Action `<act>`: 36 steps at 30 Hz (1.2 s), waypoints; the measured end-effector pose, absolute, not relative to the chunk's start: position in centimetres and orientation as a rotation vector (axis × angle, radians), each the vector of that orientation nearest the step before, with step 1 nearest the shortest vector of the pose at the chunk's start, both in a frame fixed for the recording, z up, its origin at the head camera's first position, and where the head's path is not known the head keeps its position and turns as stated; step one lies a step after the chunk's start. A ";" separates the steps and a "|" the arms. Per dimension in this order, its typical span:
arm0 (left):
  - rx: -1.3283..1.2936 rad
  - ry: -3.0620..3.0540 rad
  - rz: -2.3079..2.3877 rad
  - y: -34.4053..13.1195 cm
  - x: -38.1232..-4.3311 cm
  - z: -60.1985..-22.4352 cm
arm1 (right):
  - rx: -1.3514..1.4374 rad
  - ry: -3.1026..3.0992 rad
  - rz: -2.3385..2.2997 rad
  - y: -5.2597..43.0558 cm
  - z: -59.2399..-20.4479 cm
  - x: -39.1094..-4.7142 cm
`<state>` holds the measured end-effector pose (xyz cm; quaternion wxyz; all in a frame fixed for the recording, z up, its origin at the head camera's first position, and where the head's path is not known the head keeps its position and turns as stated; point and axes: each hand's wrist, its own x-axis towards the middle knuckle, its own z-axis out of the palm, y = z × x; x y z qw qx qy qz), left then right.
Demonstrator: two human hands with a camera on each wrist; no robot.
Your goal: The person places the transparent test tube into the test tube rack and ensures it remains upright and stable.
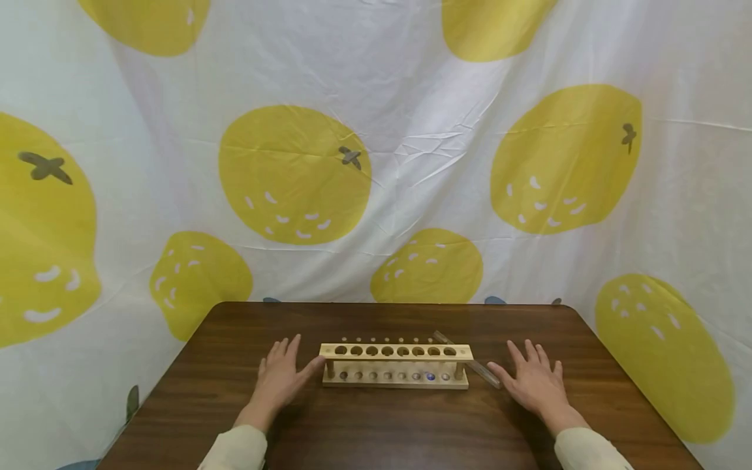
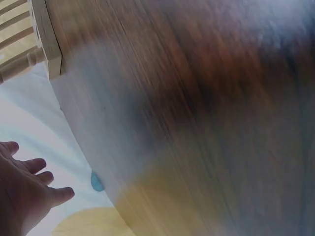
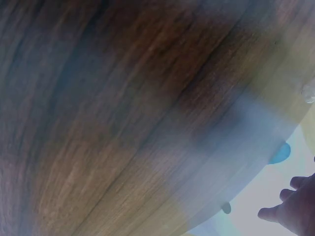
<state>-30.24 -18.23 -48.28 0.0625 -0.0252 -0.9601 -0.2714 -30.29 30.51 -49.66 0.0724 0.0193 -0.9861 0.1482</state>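
Observation:
A pale wooden test tube rack (image 1: pixel 396 358) stands in the middle of the table, with a row of round holes along its top board and pegs behind. Something small and blue (image 1: pixel 431 376) shows at the lower board, toward the right. Behind the rack and out past its right end, a clear glass test tube (image 1: pixel 486 374) lies slantwise. My left hand (image 1: pixel 279 378) has its fingers spread, the thumb right at the rack's left end. My right hand (image 1: pixel 537 382) is spread too, thumb close to the tube's near end. Neither holds anything.
The dark wood-grain table (image 1: pixel 411 431) has rounded far corners. A white curtain (image 1: pixel 411 130) printed with big yellow lemons hangs behind it and along both sides. In the left wrist view, the rack's end (image 2: pixel 47 39) appears at the upper left.

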 end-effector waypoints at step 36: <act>0.161 -2.449 -1.607 -15.1 -30.3 -48.7 | 0.052 -2.949 0.466 29.8 -49.5 -30.4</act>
